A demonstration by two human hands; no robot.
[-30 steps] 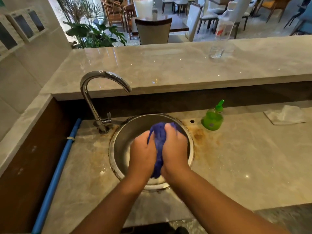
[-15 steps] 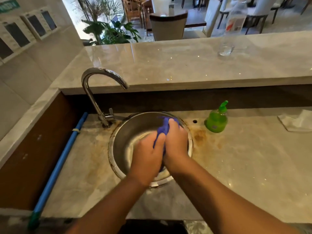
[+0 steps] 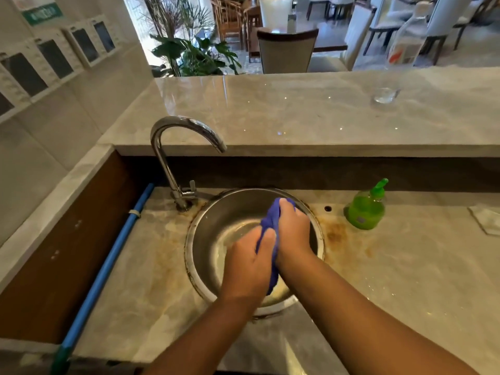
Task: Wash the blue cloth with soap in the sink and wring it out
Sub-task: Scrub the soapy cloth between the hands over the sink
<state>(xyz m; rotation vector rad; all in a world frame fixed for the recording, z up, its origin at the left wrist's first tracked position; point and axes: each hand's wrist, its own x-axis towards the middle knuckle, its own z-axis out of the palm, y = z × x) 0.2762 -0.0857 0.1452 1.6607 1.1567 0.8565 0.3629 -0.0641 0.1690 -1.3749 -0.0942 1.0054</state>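
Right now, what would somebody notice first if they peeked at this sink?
Probably the left hand and right hand gripping a bright blue cloth over the round metal sink, right in the middle. Next, the green soap bottle standing on the counter to the sink's right.

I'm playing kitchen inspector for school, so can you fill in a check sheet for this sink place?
Surface: stone counter, brown stains round the sink.
Job's things: blue cloth bunched up over the sink; green soap bottle upright on the counter to the sink's right; tap, no running water seen.
Clutter: white crumpled sheet at the right edge; glass on the upper ledge.
Hands: left hand and right hand both grip the blue cloth.
Cables: nothing seen; a blue pipe lies along the counter's left side.
Surroundings: plant and chairs beyond the ledge.
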